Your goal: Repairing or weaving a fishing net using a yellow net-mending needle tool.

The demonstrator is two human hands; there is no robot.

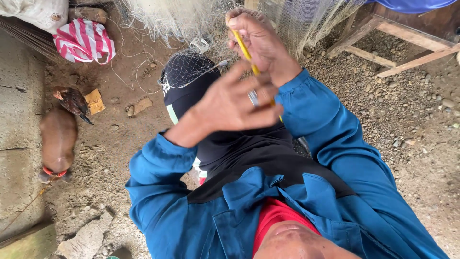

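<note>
My right hand [261, 45] is raised in front of me and grips a thin yellow stick [241, 45] near its upper end. The stick runs down and to the right, behind my left hand [235, 103]. That hand wears a ring, shows its back to the camera, and lies across the stick with its fingers against my right wrist. What its palm holds is hidden. A pale fishing net [191, 72] hangs from above and drapes over my black-clad knee just behind both hands. Both arms are in blue jacket sleeves.
A red-and-white striped bag [85, 41] lies on the dirt at the upper left. A chicken [72, 100] and a brown animal with a red collar [57, 144] stand beside a concrete slab [19, 120]. A wooden frame [383, 38] stands at the upper right on gravel.
</note>
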